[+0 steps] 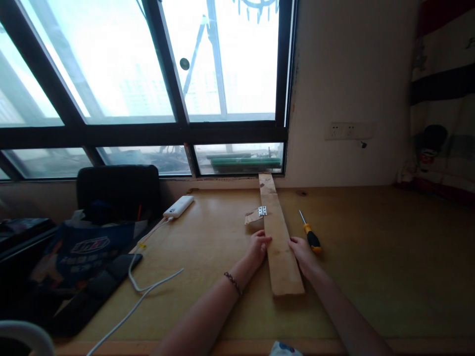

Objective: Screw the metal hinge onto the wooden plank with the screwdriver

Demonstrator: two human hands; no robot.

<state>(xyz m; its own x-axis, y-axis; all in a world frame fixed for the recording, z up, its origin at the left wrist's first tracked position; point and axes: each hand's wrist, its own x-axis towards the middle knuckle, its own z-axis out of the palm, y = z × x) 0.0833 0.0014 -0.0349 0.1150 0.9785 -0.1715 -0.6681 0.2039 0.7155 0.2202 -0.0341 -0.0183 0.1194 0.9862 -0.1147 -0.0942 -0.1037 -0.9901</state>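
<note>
A long wooden board (282, 257) lies on the table, its far end reaching the window sill. My left hand (259, 247) grips its left edge, the fingers bent against the wood. Opposite, my right hand (301, 252) holds the right edge, its fingers partly hidden at the board's side. A metal hinge (262, 211) sits on the board's left edge, beyond my left hand. Beside the hinge, a small piece of wood (252, 216) sticks out to the left. A screwdriver (310, 235) with a yellow and black handle lies right of the board, near my right hand.
On the table's left side lies a white power bank (178, 206) with a white cable (148, 288) trailing forward. A black chair (118, 190) and a blue bag (89, 247) stand left of the table (371, 267). The window (230, 123) and wall socket (349, 131) are behind.
</note>
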